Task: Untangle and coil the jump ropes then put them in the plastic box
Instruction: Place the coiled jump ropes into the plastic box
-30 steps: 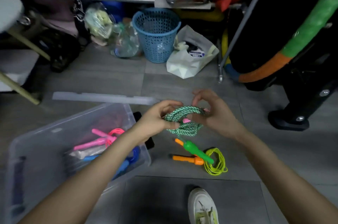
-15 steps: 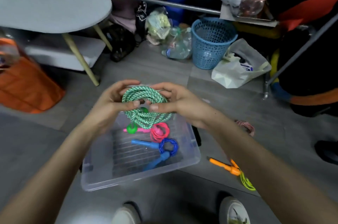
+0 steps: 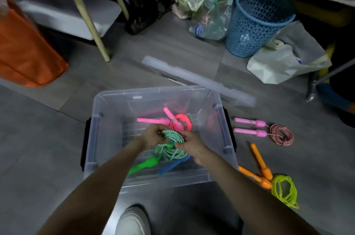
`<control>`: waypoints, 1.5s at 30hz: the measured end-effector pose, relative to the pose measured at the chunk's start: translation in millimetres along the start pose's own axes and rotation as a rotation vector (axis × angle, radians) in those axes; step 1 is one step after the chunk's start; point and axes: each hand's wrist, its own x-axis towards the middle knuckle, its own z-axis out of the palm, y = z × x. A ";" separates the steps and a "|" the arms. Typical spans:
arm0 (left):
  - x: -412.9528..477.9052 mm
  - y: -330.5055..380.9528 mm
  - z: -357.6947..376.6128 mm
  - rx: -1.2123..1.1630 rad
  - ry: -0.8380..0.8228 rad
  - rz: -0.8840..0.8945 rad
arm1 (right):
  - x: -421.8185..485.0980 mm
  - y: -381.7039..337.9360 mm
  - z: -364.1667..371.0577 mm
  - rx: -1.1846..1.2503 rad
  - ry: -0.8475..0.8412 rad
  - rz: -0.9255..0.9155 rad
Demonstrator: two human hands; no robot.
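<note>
Green rope (image 3: 172, 136) held low inside the box (image 3: 153, 89).
Left grip (image 3: 152, 136) and right grip (image 3: 189, 145) both pinch its coil; a pink rope (image 3: 180, 122) lies just beyond them, a speckled rope (image 3: 281, 135) and a yellow rope (image 3: 284, 190) on the floor (image 3: 38, 138) to their right.

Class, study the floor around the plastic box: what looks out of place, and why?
Two jump ropes lie outside the plastic box, to its right: the pink-handled rope, coiled, and the orange-handled rope, its yellow-green loops sprawling loose.

Five jump ropes (image 3: 180, 122), one plastic box (image 3: 153, 89), one loose lid (image 3: 201, 79), one blue basket (image 3: 257, 23), one white shoe (image 3: 132, 223).
</note>
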 end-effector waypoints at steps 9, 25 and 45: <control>65.6 6.7 66.5 -0.068 0.149 -0.030 | 51.3 35.3 -40.8 -0.554 0.308 0.001; 31.8 135.5 107.5 -0.024 0.332 0.372 | -125.7 48.3 -177.4 -0.332 0.510 -0.448; 187.0 197.5 361.9 0.422 0.079 0.477 | -56.2 299.1 -350.6 -0.311 0.705 0.368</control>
